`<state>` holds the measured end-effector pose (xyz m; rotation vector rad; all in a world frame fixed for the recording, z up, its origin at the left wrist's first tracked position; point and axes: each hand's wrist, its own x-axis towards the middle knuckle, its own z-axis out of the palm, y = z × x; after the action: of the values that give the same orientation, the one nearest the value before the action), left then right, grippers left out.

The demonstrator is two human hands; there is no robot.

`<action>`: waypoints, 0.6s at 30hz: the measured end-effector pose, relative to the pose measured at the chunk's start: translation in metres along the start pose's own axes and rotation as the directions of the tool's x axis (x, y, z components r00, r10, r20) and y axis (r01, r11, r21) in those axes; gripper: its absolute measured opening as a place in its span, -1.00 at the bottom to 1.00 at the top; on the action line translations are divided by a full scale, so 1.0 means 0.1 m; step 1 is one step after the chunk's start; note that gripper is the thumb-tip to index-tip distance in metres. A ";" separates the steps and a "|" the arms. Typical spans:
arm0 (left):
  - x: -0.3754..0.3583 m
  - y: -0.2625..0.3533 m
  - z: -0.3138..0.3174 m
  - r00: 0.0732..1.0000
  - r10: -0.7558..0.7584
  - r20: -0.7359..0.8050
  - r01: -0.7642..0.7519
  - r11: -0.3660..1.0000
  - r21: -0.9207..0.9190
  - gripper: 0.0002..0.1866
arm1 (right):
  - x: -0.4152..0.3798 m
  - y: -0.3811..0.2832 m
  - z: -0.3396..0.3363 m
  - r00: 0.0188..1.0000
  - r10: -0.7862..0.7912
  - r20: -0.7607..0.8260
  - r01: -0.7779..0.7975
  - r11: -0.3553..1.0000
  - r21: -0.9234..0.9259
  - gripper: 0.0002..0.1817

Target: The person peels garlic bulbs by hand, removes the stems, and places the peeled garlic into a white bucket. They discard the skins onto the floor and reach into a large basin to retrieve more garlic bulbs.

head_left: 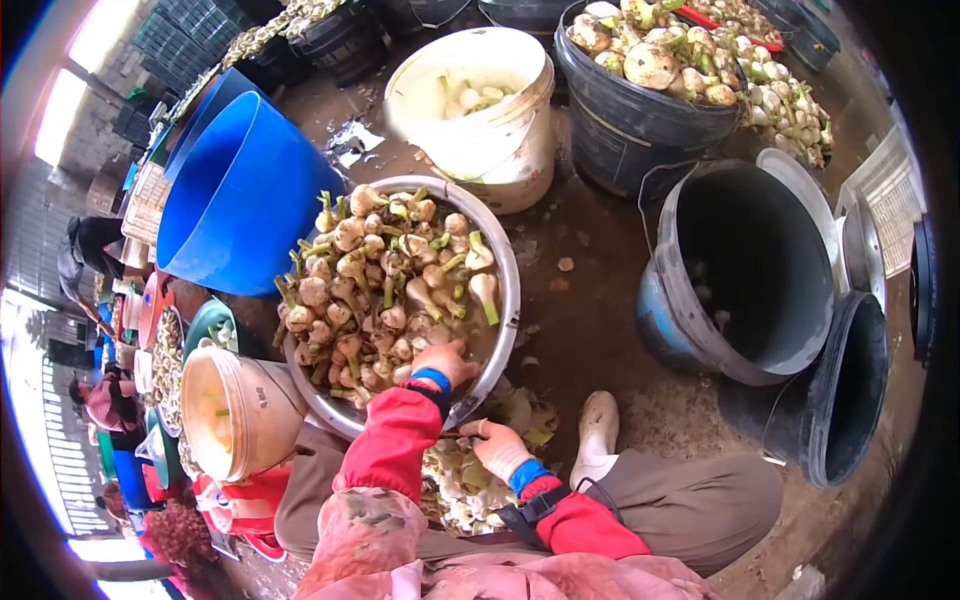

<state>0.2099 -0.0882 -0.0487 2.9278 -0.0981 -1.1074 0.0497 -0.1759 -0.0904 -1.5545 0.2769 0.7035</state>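
Note:
In front of me stands a wide metal basin [508, 290] heaped with garlic bulbs [350, 265] on green-tipped stems. Over its near right side reaches my left hand [445, 364], beside the bulbs, its fingertips bent down and mostly hidden. My right hand [497, 449] is closed around a thin dark tool [456, 436] that looks like a small knife, just outside the basin's near rim. Below both hands, between my legs, lies a pile of pale peelings and cut scraps [465, 490].
A cream bucket [245, 410] holding a few pale pieces stands left of the basin, with a blue tub [240, 190] behind it. Ahead are a white bucket [530, 150] with peeled bulbs and a heaped black tub [640, 130]. Dark buckets [690, 300] stand right. People [95, 250] work far left.

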 end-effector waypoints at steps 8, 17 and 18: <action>-0.48 -0.74 0.41 0.925 -0.068 -0.374 -0.268 0.581 -0.769 -0.44 | 0.11 0.05 0.15 0.951 -0.205 -0.230 0.291 0.847 0.445 -0.69; -1.77 -0.50 0.45 0.894 0.098 -0.438 -0.448 0.231 -0.864 0.00 | -0.24 -0.41 0.04 0.984 -0.078 0.160 -0.092 0.550 0.830 -0.62; -1.78 -0.51 0.51 0.877 0.053 -0.478 -0.477 0.216 -0.852 -0.07 | -0.25 -0.43 0.04 0.981 -0.080 0.176 -0.097 0.586 0.804 -0.65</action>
<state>0.0455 -0.0252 0.0290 1.7479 0.0611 -0.2783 0.0533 -0.1724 -0.0412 -0.5794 0.3917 0.5970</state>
